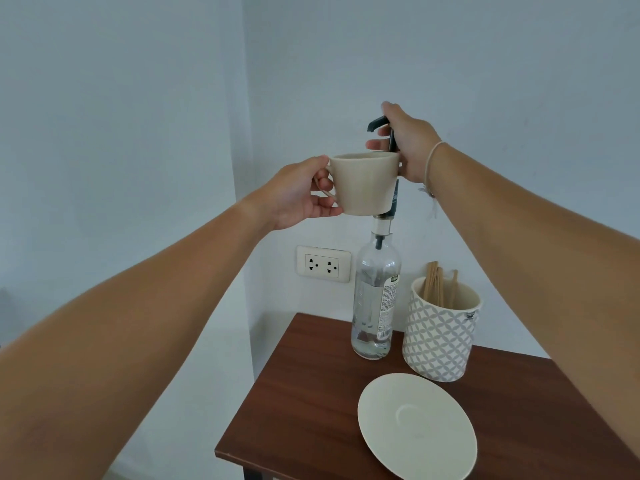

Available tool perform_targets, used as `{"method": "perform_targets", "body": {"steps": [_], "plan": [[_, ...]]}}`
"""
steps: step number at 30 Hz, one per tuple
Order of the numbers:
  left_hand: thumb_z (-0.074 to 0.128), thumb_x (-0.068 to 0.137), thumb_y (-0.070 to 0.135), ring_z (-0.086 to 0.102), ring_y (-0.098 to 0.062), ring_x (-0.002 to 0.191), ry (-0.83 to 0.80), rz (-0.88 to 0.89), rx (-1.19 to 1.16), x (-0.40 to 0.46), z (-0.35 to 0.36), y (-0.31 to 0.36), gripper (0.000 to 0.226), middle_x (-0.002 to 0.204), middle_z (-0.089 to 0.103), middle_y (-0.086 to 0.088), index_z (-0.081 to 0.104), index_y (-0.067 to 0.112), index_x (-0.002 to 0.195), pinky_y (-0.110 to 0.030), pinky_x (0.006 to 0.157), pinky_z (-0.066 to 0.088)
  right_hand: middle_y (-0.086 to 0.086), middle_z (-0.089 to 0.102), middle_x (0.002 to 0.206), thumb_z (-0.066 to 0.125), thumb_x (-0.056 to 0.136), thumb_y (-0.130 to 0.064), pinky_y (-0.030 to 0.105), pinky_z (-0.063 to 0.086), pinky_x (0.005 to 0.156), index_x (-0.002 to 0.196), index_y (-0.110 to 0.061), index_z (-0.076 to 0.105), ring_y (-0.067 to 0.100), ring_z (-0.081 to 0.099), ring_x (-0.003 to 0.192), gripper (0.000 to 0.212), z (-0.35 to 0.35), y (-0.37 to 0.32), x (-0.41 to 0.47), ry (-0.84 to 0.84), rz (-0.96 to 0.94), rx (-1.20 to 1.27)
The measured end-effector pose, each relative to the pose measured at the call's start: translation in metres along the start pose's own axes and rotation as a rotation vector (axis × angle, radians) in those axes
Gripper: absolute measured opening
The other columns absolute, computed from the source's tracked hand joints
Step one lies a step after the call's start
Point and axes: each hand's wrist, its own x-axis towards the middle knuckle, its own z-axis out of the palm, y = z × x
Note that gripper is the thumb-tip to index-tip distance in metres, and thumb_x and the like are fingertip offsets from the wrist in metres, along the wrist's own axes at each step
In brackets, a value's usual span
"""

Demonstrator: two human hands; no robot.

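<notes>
My left hand (298, 194) grips the handle of a cream ceramic cup (365, 183) and holds it upright in the air, under the dark spout of a pump (377, 122). The pump tops a clear glass bottle (375, 299) that stands on a brown wooden table (311, 393). My right hand (407, 143) lies on top of the pump head, with its fingers curled around the pump. The cup hides part of the pump's stem. A little clear liquid sits at the bottle's bottom.
A cream saucer (417, 424) lies on the table near its front. A patterned white-and-grey holder (440, 330) with wooden sticks stands right of the bottle. A double wall socket (323, 264) is on the wall behind. The table's left edge drops to the floor.
</notes>
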Motion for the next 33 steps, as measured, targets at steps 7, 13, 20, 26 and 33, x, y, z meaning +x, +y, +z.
{"method": "perform_targets", "body": {"steps": [7,13,20,26,33], "plan": [[0.039,0.097,0.026,0.041,-0.019,0.051,0.000,-0.006,0.023,-0.009,0.007,-0.001,0.037,0.061,0.040,-0.002,0.039,0.013,0.063,-0.033,0.059,0.057,-0.001,0.058,0.092,0.056,0.085,-0.050,0.022,0.048,0.067,0.085,-0.017,0.057,0.009,0.059,0.067,0.033,-0.010,0.013,-0.017,-0.004,-0.045,0.123],[0.039,0.097,0.027,0.042,-0.018,0.049,-0.013,-0.033,-0.003,-0.015,0.012,-0.018,0.037,0.057,0.041,-0.001,0.039,0.013,0.062,-0.033,0.060,0.058,0.007,0.057,0.126,0.053,0.085,-0.055,0.032,0.043,0.104,0.117,-0.016,0.054,0.011,0.063,0.093,0.051,-0.036,0.043,-0.042,-0.097,-0.035,0.191],[0.039,0.097,0.028,0.043,-0.018,0.048,-0.044,-0.078,-0.049,-0.022,0.020,-0.046,0.039,0.048,0.046,0.003,0.038,0.014,0.061,-0.034,0.060,0.058,-0.001,0.060,0.106,0.052,0.090,-0.045,0.035,0.042,0.106,0.109,-0.021,0.056,0.017,0.058,0.100,0.030,-0.060,0.089,-0.080,-0.224,0.016,0.213],[0.039,0.097,0.029,0.044,-0.017,0.047,-0.071,-0.119,-0.076,-0.030,0.032,-0.070,0.040,0.048,0.045,0.004,0.038,0.015,0.060,-0.035,0.061,0.057,-0.003,0.062,0.103,0.050,0.093,-0.035,0.035,0.044,0.101,0.100,-0.027,0.061,0.018,0.059,0.104,0.015,-0.071,0.127,-0.105,-0.285,0.005,0.243],[0.037,0.098,0.029,0.047,-0.016,0.047,-0.106,-0.165,-0.079,-0.041,0.044,-0.100,0.039,0.052,0.045,0.002,0.039,0.015,0.061,-0.034,0.062,0.058,-0.007,0.066,0.107,0.059,0.079,-0.029,0.024,0.047,0.093,0.117,-0.022,0.056,0.010,0.061,0.102,0.039,-0.077,0.164,-0.124,-0.355,0.005,0.233]]}}
